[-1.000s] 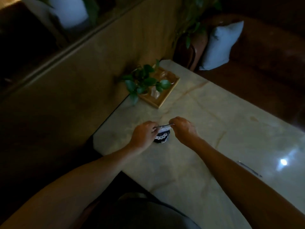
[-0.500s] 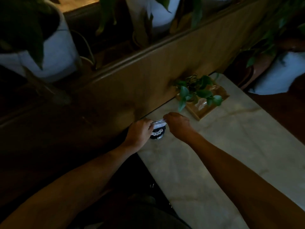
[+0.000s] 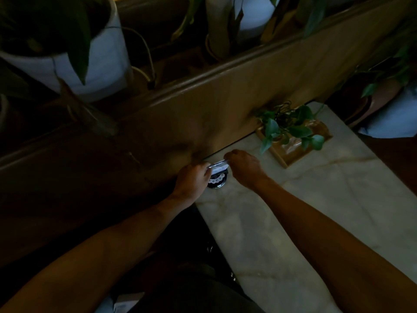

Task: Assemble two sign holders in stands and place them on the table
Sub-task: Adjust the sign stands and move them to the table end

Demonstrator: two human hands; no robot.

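Observation:
A clear sign holder point(image 3: 218, 166) stands upright in a round dark stand point(image 3: 217, 182) at the near left corner of the pale marble table point(image 3: 316, 211), close to the wooden wall. My left hand point(image 3: 193, 180) pinches the holder's left end and my right hand point(image 3: 243, 169) pinches its right end. The stand rests on the table under the holder, partly hidden by my fingers. The scene is dim and no second sign holder shows.
A wooden tray point(image 3: 295, 150) with a leafy green plant point(image 3: 286, 125) sits on the table by the wall, just right of my right hand. Above the wooden wall panel point(image 3: 203, 114), white plant pots point(image 3: 74, 64) line a ledge. A pale cushion point(image 3: 392, 118) lies at far right.
The camera view has swung left and up, bringing the wall ledge and pots into view. Both hands stay on the sign holder, which now sits nearer the wall at the table corner.

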